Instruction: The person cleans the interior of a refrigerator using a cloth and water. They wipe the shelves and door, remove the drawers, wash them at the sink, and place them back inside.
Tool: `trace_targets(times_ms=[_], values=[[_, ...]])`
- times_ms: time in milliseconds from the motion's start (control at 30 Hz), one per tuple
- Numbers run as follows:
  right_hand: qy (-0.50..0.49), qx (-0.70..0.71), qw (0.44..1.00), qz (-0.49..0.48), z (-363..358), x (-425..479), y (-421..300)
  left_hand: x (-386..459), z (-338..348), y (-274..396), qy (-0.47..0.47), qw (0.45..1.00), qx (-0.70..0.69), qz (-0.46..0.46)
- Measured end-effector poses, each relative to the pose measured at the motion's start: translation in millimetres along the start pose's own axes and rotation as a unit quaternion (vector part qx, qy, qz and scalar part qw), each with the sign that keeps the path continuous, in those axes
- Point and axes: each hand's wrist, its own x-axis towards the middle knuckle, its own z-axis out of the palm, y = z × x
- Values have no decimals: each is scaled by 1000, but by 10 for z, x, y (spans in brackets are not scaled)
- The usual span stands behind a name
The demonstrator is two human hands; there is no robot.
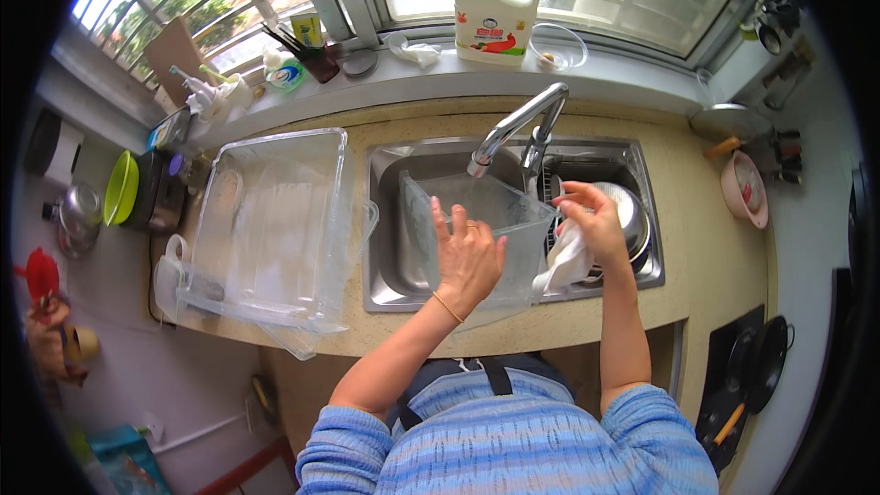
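A clear plastic bin (491,265) sits tilted in the left basin of the steel sink (388,292), its near side over the front rim. My left hand (471,254) lies over the near edge of the bin, back up and fingers spread; how firmly it touches is hard to see. At the bin's right corner, my right hand (595,220) has thumb and fingers pinched together, with a white cloth (569,258) hanging from them. The chrome faucet (519,124) arches above the bin, and a thin stream seems to fall from its spout.
Another large clear plastic bin (268,220) stands on the counter at left. A metal pot (629,223) occupies the right basin. Along the windowsill are a detergent jug (496,24), a soap bottle (283,72) and a clear plastic bowl (560,48). A pink bowl (744,189) is at right.
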Motion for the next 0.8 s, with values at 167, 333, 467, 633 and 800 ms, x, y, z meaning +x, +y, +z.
trace_targets(times_ms=[167, 333, 467, 633, 800], values=[[-3, -148, 988, -34, -570, 890, 536, 149, 296, 179, 76, 997, -1, 7], [-66, -373, 923, -62, -391, 1416, 894, 82, 239, -267, 204, 977, -63, 20], [-113, -398, 903, -117, -225, 1573, 913, -42, 144, -664, 304, 945, -114, 49], [-92, -407, 900, -128, -196, 1639, 1003, -169, 329, -1086, 293, 937, -183, 50], [-55, -444, 881, -154, -193, 1638, 1121, -99, 488, -1381, 290, 928, -230, 45]])
